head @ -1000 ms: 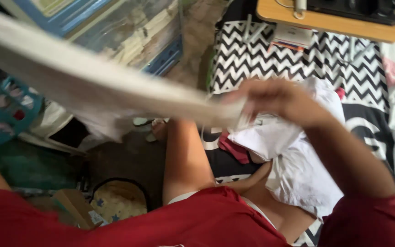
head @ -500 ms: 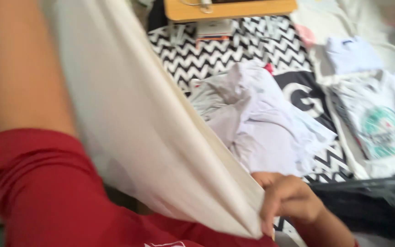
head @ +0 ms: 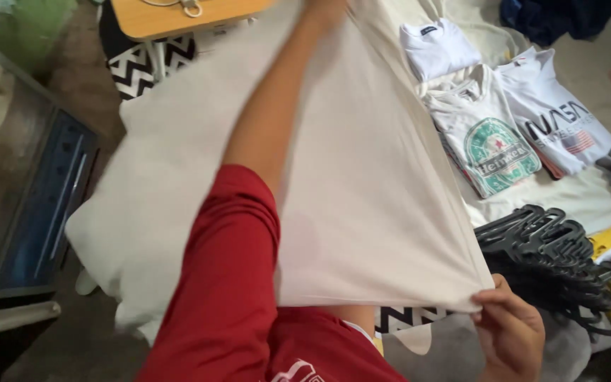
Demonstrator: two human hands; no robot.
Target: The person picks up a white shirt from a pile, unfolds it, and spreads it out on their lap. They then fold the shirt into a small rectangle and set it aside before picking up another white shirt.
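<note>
A large cream cloth garment (head: 362,184) is stretched out in front of me between both hands. My left hand (head: 323,10) reaches far forward on a straight arm in a red sleeve and grips the cloth's far edge at the top of the view. My right hand (head: 507,332) is low at the right, close to my body, pinching the near corner of the cloth. The garment hides most of the zigzag black-and-white sheet (head: 136,67) beneath it.
To the right lie a folded white shirt (head: 436,46), a white tee with a round green print (head: 482,134) and another printed white tee (head: 553,120). A pile of black hangers (head: 553,247) sits by my right hand. A small wooden table (head: 178,14) and a blue-framed cabinet (head: 37,198) stand at the left.
My view has swung right. The cream garment went from hanging bunched across my left side to spread flat; my left arm has stretched forward while my right hand kept its corner.
</note>
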